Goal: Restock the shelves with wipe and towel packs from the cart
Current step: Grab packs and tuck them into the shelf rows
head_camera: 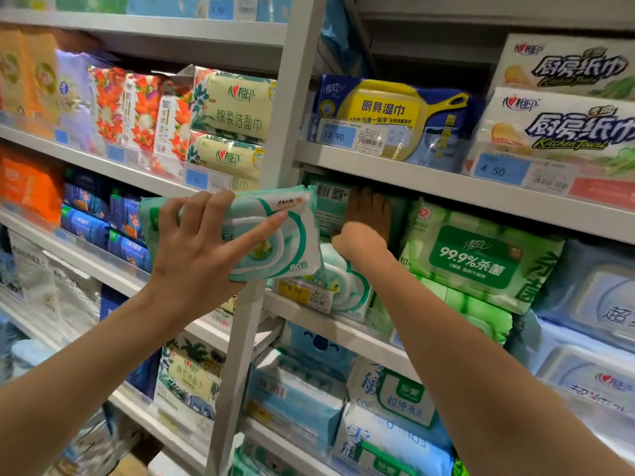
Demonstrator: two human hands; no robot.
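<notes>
Grey shop shelving [446, 190], tightly stocked; leftmost packs [31, 190] perhaps tissues.

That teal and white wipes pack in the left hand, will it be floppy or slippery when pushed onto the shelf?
Probably soft rather than stiff: the teal and white wipes pack bulges and its film wrinkles where the left hand grips it. Its glossy wrap looks somewhat slippery, so it should slide in easily. Being flat, it is unlikely to roll.
</notes>
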